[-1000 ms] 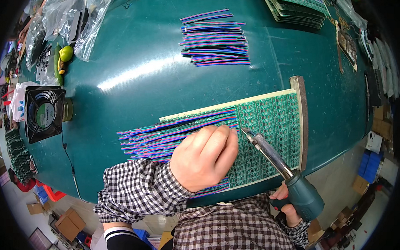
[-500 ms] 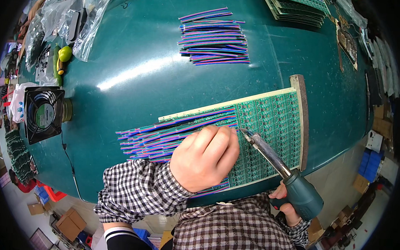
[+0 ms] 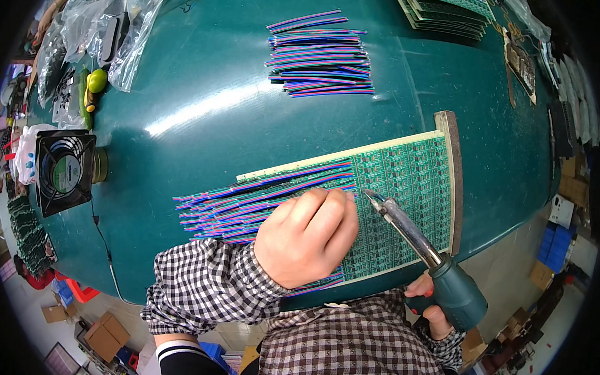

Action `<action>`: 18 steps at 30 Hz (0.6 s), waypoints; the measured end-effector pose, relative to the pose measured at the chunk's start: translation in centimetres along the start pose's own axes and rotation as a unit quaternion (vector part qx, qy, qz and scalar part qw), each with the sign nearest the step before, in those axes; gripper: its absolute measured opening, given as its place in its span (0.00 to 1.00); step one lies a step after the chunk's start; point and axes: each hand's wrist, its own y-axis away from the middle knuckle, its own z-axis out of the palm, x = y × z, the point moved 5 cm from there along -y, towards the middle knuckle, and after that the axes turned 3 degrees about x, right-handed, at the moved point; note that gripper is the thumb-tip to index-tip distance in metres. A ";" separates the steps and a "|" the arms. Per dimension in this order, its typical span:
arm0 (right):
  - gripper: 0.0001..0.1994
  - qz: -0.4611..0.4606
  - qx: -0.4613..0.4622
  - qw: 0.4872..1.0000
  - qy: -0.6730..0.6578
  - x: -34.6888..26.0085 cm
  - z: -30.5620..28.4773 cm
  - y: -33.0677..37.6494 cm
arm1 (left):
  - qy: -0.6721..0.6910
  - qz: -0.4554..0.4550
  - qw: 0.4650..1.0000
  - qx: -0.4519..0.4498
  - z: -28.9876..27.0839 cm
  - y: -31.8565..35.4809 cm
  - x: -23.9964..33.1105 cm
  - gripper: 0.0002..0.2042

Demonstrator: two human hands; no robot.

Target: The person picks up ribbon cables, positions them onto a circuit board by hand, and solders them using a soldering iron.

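Observation:
My left hand (image 3: 306,237) is closed in a pinch over the wire ends on a green circuit board panel (image 3: 405,191). Its fingertips are partly hidden, but they press on a flat multicoloured ribbon wire. Several such ribbon wires (image 3: 226,208), striped blue, red, green and black, lie side by side, with their right ends on the board and the rest trailing left. In my right hand (image 3: 435,304) is a dark green soldering gun (image 3: 460,295), its fingers wrapped round the handle. The gun's metal tip (image 3: 372,195) points at the board, just right of my left fingertips.
A grey-brown strip (image 3: 451,186) borders the panel's right side. Farther back lies a pile of ribbon wires (image 3: 321,59), with stacked boards (image 3: 451,14) at the far right. A small black fan (image 3: 66,171) stands left, its cord running along the green table (image 3: 185,71). Plastic bags (image 3: 137,30) lie behind it.
The soldering gun has shifted slightly right, so its tip sits a little farther from my left fingertips. My left hand has stayed in place.

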 end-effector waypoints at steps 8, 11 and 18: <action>0.32 0.046 0.038 0.995 -0.081 -0.2 0.7 0.2 | 0.020 -0.005 1.000 0.009 0.0 0.0 -0.2 0.16; 0.34 0.063 0.057 0.991 -0.106 0.0 0.6 0.4 | 0.028 -0.006 1.000 0.010 -0.1 -0.2 -0.2 0.17; 0.34 0.048 0.038 0.995 -0.074 0.2 0.5 0.3 | 0.048 -0.007 0.999 -0.002 -0.1 -0.3 -0.5 0.16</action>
